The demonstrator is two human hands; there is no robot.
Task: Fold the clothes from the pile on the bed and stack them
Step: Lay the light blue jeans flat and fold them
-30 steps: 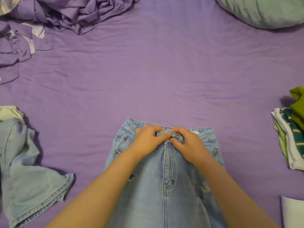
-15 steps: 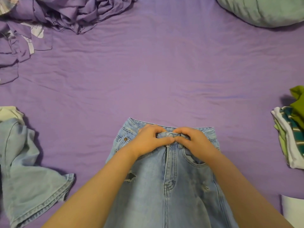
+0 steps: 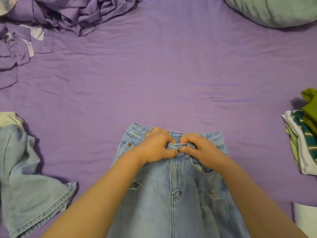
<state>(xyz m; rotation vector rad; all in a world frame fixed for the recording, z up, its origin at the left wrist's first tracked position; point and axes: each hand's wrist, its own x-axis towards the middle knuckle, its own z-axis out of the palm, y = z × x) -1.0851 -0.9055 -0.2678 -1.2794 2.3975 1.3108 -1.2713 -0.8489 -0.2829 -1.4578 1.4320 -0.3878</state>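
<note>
We have light-wash jeans (image 3: 178, 194) flat on the bed (image 3: 171, 79) nearest us, both hands pinched on the waistband button: left hand (image 3: 157, 146), right hand (image 3: 203, 151). No fold made yet. Denim garment (image 3: 32, 188) left is unfolded; folded stack (image 3: 301, 143) sits right. Purple pile (image 3: 56, 16) far left remains, so we judge much work left.

A pair of light blue ripped denim jeans (image 3: 173, 194) lies front-up on the purple-sheeted bed (image 3: 163, 74). The left hand (image 3: 157, 146) and right hand (image 3: 200, 150) pinch the waistband centre at the brass button. Another pale denim garment (image 3: 30, 186) lies at the left; folded green and white clothes (image 3: 303, 140) sit stacked at the right.
</note>
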